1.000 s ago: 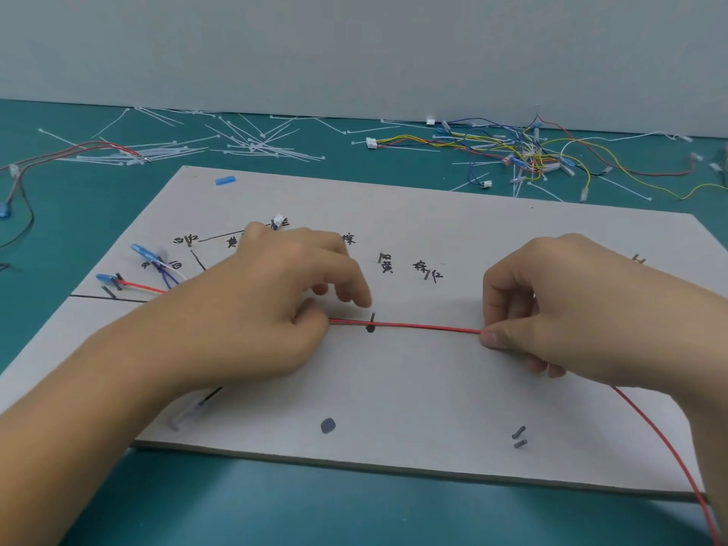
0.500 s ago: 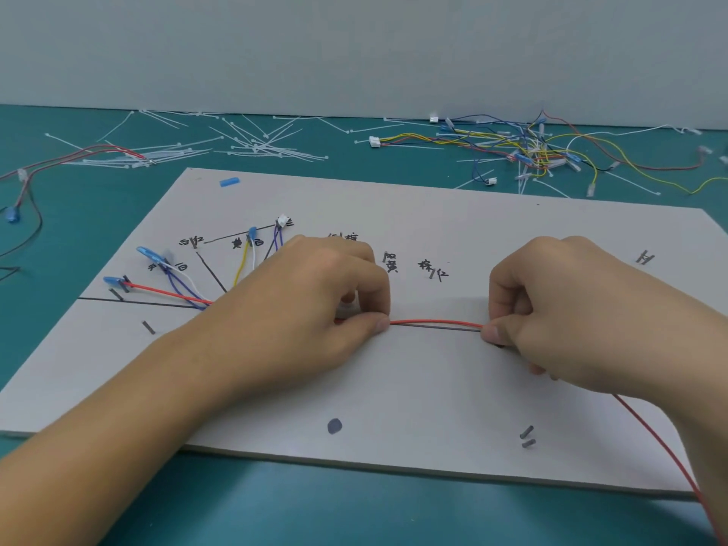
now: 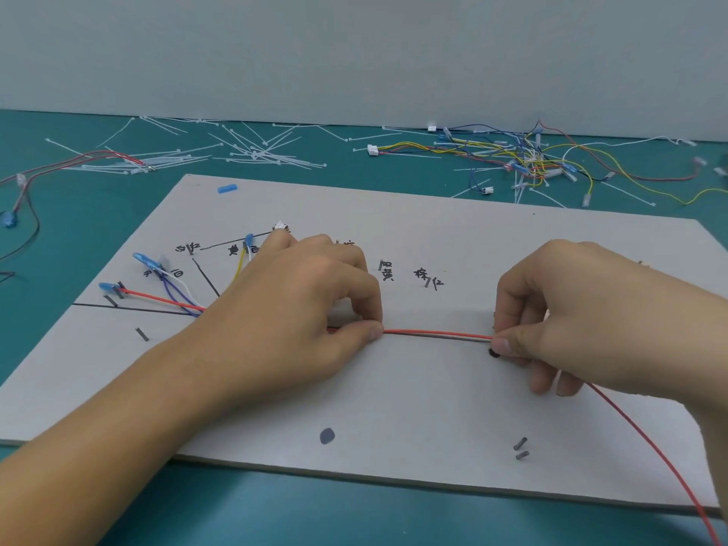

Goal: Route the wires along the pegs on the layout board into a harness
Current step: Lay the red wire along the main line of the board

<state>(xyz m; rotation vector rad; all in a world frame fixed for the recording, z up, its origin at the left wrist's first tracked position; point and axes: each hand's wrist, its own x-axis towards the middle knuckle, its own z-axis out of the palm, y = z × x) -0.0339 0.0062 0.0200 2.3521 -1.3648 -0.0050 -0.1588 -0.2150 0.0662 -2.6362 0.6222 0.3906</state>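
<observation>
A grey layout board lies on the teal table, with drawn lines, handwritten labels and short dark pegs. A red wire runs taut across the board's middle, over a drawn black line. My left hand pinches the wire between thumb and forefinger at its left end. My right hand pinches it further right, next to a dark peg; from there the wire trails off past the board's front right corner. At the board's left, red, blue, white and yellow wires with blue terminals fan out from under my left hand.
Two pegs stand near the board's front right, a dark spot at front centre, one peg at the left. White cable ties and a tangle of coloured wires lie behind the board. More wires lie at the far left.
My left hand has slid right along the red wire, uncovering the fanned wires at the board's left. The span between my hands first shortened, then lengthened as my right hand drew right to a peg.
</observation>
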